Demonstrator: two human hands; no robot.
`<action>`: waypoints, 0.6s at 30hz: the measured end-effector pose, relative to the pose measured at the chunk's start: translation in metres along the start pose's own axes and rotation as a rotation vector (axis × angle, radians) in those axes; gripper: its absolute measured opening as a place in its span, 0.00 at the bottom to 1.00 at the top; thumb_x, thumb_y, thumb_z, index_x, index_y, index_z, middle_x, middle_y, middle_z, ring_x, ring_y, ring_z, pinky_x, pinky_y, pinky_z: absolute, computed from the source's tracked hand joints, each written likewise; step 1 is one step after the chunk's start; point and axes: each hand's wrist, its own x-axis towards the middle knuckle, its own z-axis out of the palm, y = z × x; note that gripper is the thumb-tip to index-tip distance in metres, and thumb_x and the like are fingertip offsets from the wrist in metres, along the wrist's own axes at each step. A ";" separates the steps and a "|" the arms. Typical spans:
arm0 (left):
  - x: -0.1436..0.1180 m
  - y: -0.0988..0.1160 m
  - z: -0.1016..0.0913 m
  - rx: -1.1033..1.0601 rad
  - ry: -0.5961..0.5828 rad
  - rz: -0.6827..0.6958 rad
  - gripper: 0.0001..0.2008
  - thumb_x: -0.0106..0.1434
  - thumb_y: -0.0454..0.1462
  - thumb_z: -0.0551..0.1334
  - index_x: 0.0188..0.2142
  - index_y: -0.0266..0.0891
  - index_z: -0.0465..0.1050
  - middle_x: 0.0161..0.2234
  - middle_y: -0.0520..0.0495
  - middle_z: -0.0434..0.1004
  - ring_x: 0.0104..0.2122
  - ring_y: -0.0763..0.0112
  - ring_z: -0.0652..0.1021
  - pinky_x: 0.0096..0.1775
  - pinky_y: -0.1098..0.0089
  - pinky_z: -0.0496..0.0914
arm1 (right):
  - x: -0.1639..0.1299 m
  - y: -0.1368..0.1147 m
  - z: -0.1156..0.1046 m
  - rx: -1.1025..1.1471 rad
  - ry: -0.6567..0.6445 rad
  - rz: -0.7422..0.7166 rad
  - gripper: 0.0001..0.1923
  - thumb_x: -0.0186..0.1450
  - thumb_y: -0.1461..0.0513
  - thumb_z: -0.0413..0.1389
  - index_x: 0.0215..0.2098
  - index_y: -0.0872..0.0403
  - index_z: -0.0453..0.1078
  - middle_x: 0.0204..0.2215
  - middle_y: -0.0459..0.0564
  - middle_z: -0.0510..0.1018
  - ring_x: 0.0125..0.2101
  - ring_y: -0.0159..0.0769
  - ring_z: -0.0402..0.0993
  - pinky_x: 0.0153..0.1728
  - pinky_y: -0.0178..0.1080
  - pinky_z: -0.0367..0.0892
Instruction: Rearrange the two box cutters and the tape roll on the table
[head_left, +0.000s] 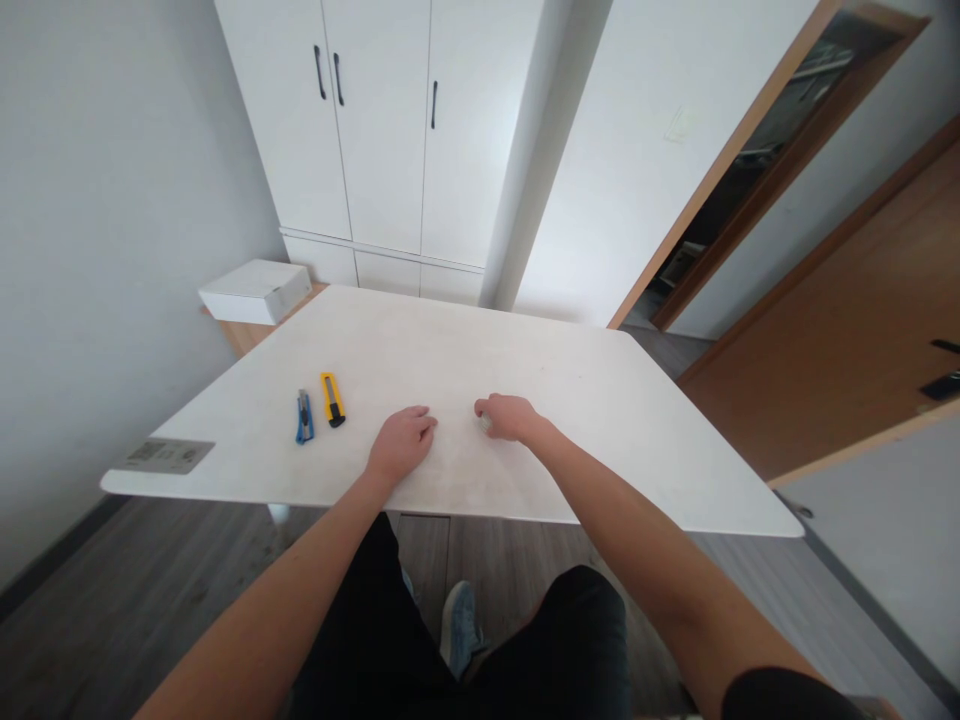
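Note:
My left hand (403,442) rests on the white table (555,365) with its fingers slightly apart and holds nothing. To its right, my right hand (508,416) is closed low over the tabletop. A small pale thing shows partly under its curled fingers, too covered to name. Left of my left hand lie two utility knives: a yellow one (330,390) with a black end, and a blue one (303,425) beside it. The two knives lie apart from both hands.
A grey printed label (169,456) is on the table's near left corner. A white box (251,290) sits on a wooden surface past the left edge. White cabinets (382,130) stand behind the table, and a wooden door (840,330) is at the right.

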 end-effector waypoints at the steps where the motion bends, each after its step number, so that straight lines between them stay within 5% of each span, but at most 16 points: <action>1: 0.000 0.000 0.000 0.001 0.001 0.002 0.16 0.66 0.36 0.53 0.40 0.42 0.81 0.50 0.43 0.79 0.52 0.59 0.77 0.57 0.57 0.69 | 0.000 -0.001 0.000 0.003 -0.003 0.006 0.22 0.60 0.62 0.58 0.53 0.44 0.68 0.50 0.54 0.74 0.44 0.45 0.76 0.34 0.39 0.67; 9: 0.000 -0.001 0.001 0.013 -0.003 0.002 0.16 0.66 0.36 0.53 0.40 0.41 0.81 0.50 0.42 0.79 0.52 0.60 0.77 0.57 0.59 0.69 | -0.021 0.026 -0.035 0.153 -0.091 0.155 0.46 0.54 0.57 0.67 0.67 0.46 0.52 0.59 0.58 0.66 0.49 0.47 0.73 0.41 0.41 0.68; 14: 0.000 -0.001 0.001 0.030 -0.008 0.001 0.17 0.65 0.36 0.53 0.41 0.41 0.81 0.50 0.42 0.79 0.52 0.60 0.77 0.57 0.60 0.69 | -0.040 0.057 -0.064 0.136 -0.096 0.259 0.40 0.59 0.61 0.64 0.66 0.47 0.55 0.59 0.58 0.66 0.50 0.48 0.72 0.43 0.42 0.67; 18: 0.000 -0.002 0.002 0.039 -0.016 0.006 0.17 0.65 0.36 0.53 0.41 0.40 0.81 0.50 0.41 0.79 0.52 0.60 0.77 0.58 0.60 0.68 | -0.042 0.051 -0.061 0.143 -0.072 0.208 0.34 0.61 0.59 0.63 0.64 0.48 0.59 0.58 0.57 0.68 0.52 0.48 0.71 0.45 0.42 0.66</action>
